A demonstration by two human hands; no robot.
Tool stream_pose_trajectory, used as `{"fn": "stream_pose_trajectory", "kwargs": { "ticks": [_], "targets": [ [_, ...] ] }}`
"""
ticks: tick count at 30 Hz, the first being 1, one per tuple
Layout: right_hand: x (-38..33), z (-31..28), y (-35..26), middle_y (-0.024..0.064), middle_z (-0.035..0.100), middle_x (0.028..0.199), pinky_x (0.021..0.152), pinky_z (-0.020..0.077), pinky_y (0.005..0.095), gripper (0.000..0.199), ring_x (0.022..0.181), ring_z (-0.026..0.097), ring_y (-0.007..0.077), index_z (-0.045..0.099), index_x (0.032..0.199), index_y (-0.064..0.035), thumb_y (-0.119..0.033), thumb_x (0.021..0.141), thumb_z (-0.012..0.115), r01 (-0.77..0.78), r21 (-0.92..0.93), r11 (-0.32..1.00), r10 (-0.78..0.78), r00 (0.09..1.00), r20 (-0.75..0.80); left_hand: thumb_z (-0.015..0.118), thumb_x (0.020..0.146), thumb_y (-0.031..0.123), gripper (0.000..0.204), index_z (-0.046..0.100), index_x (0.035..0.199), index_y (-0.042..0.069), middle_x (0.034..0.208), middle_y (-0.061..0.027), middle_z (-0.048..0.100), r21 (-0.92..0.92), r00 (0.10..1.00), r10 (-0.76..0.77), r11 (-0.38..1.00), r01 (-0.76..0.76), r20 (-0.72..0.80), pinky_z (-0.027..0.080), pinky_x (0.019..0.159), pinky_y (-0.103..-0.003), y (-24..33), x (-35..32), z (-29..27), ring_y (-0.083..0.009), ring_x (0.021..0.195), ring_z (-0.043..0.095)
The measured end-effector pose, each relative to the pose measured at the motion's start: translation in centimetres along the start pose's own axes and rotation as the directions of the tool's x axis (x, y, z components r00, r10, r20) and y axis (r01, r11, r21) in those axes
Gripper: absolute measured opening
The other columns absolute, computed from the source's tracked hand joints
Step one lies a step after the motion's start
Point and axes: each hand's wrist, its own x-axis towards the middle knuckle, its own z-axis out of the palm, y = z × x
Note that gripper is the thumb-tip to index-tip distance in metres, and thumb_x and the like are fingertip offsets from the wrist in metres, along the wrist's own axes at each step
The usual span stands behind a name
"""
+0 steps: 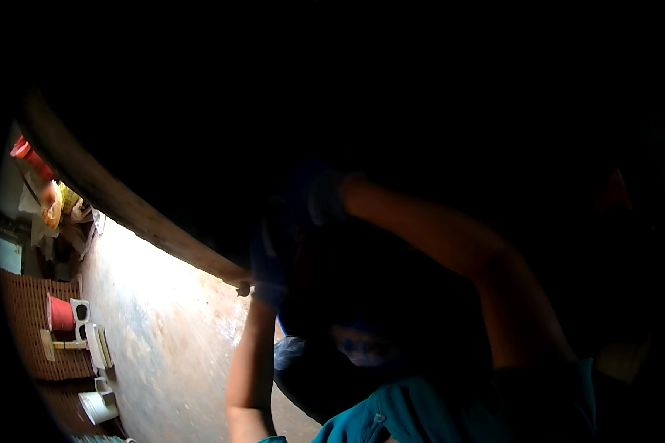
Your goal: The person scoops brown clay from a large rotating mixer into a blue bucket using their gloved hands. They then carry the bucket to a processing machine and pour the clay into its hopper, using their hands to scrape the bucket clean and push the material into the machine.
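My left hand (268, 262), in a dark blue glove, is raised beside the lower end of a long pale edge (148, 221) that borders a large black area. Close by, up and to the right, my right hand (314, 196) wears a similar blue glove and reaches into deep shadow. The fingers of both hands are lost in the dark, so I cannot make out what they touch or hold. Both forearms are bare below teal sleeves. Under my hands lies a dim shape with a blue and whitish patch (362, 345), too dark to name.
Brightly lit, stained floor (170, 325) spreads to the left. Along it stand a brown woven panel (33, 306), a red pot (60, 314), a white container (98, 406) and pale plastic pieces. Yellow and white bags (66, 203) are heaped farther up. Shadow hides most of the right side.
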Motion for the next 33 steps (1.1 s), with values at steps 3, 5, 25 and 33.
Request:
{"fn": "stream_pose_trajectory", "kwargs": {
  "ticks": [3, 5, 25, 33],
  "targets": [
    [-7.0, -1.3, -7.6, 0.0132, 0.052, 0.118, 0.093, 0.0404, 0.0390, 0.052, 0.108, 0.051, 0.0274, 0.052, 0.117, -0.0105, -0.037, 0.074, 0.067, 0.302, -0.116, 0.946, -0.311, 0.949, -0.061, 0.065, 0.077, 0.016, 0.061, 0.036, 0.127, -0.001, 0.126, -0.0181, 0.042, 0.062, 0.999, -0.029, 0.998, 0.027, 0.020, 0.038, 0.094, -0.033, 1.8, -5.0, -2.9, -0.0304, 0.115, 0.043],
    [-10.6, -3.3, -7.9, 0.0138, 0.046, 0.125, 0.097, 0.0374, 0.0409, 0.059, 0.114, 0.046, 0.0281, 0.046, 0.123, -0.0115, -0.036, 0.073, 0.068, 0.371, -0.017, 0.928, -0.371, 0.928, 0.020, 0.065, 0.074, 0.015, 0.054, 0.044, 0.122, -0.001, 0.122, -0.0182, 0.044, 0.269, 0.974, 0.171, 0.941, -0.206, 0.150, 0.039, 0.093, -0.036, 7.8, -4.1, -5.5, -0.0329, 0.113, 0.044],
    [-6.6, -7.5, 12.7, 0.0099, 0.042, 0.132, 0.102, 0.0298, 0.0378, 0.057, 0.122, 0.039, 0.0264, 0.047, 0.125, -0.0130, -0.052, 0.084, 0.045, 0.002, -0.036, 0.999, -0.009, 0.983, -0.183, 0.068, 0.074, 0.042, 0.068, 0.044, 0.127, 0.008, 0.131, -0.0150, 0.041, 0.298, 0.874, -0.376, 0.910, 0.287, 0.307, 0.036, 0.098, -0.035, 0.3, 13.7, 3.8, -0.0275, 0.118, 0.041],
    [-11.1, -4.3, 4.6, 0.0109, 0.051, 0.122, 0.098, 0.0356, 0.0386, 0.046, 0.114, 0.045, 0.0275, 0.062, 0.108, -0.0160, -0.050, 0.078, 0.057, -0.009, 0.258, 0.966, 0.046, 0.990, -0.135, 0.073, 0.069, 0.022, 0.055, 0.050, 0.116, 0.004, 0.113, -0.0148, 0.053, 0.043, 0.986, 0.021, 0.999, -0.029, 0.165, 0.040, 0.090, -0.035, 1.3, 2.1, -0.6, -0.0279, 0.106, 0.049]
  ]
}}
